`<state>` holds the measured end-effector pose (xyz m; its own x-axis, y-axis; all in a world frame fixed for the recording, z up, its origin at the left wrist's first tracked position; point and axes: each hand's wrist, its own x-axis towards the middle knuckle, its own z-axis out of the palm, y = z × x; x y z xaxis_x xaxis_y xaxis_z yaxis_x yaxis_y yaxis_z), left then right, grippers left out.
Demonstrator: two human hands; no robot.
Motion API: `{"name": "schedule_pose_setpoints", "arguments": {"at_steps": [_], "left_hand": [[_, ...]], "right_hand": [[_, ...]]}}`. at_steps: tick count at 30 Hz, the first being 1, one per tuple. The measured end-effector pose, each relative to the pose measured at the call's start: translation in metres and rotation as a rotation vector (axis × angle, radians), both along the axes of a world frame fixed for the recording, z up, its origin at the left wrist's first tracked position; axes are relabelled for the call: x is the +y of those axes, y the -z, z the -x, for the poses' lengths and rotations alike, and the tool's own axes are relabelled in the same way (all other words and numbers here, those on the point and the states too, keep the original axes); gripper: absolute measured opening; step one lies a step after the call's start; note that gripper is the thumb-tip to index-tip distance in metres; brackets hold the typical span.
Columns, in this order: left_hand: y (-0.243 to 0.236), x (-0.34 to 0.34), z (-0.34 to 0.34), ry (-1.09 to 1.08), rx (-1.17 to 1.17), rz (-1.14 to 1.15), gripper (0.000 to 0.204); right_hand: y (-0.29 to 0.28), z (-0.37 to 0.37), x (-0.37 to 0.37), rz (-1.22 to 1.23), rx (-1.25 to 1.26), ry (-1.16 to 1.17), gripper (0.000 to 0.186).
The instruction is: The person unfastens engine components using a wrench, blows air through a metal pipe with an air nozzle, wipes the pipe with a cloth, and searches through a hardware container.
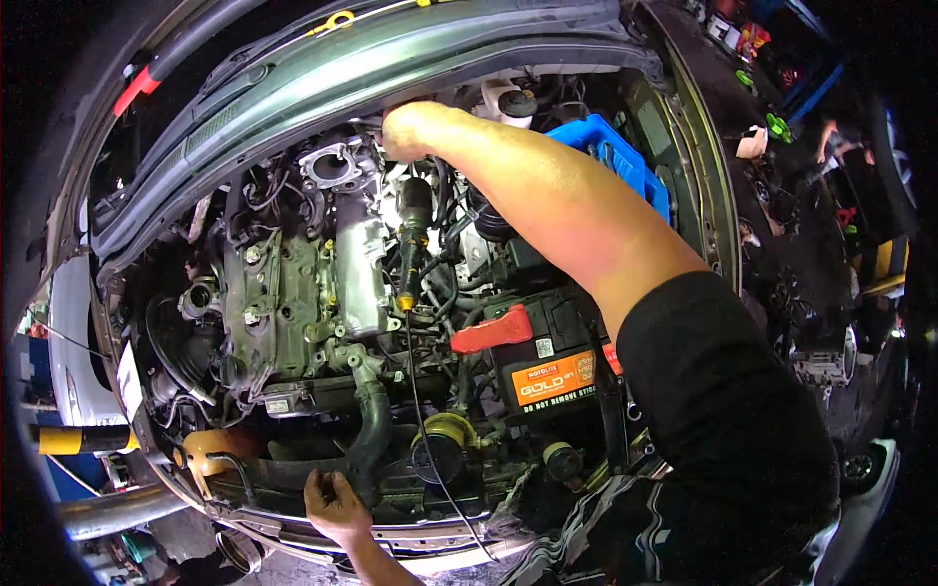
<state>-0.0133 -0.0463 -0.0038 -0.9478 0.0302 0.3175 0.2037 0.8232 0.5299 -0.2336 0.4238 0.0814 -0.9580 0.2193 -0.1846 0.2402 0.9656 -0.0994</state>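
My right arm reaches across the engine bay to its rear. There my right hand (408, 132) is bent down beside the metal throttle opening (330, 168), below the cowl edge; its fingers are hidden, so I cannot see what they touch. My left hand (337, 508) is low at the front edge, near the black radiator hose (371, 430). Its fingers are loosely curled, tips apart, with nothing visible between them. Between the engine cover (269, 303) and the battery lies a black and yellow corded work light (412, 254), its cable running toward me.
A battery with an orange label (553, 381) and a red terminal cover (491, 330) sits right of the engine. A blue tray (640, 181) stands behind my right arm. The orange-tan reservoir (203, 454) is at the front left. Another person (842, 145) is at the far right.
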Motion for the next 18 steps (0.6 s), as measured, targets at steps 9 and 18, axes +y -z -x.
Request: {"name": "schedule_pose_setpoints", "arguments": {"at_steps": [9, 18], "left_hand": [[-0.001, -0.007, 0.004, -0.048, -0.034, -0.050, 0.034], [-0.011, -0.009, 0.006, 0.023, -0.014, 0.041, 0.032]], "right_hand": [[-0.003, -0.008, 0.004, -0.122, -0.031, -0.095, 0.029], [0.043, -0.022, 0.046, -0.318, 0.156, 0.187, 0.052]]}}
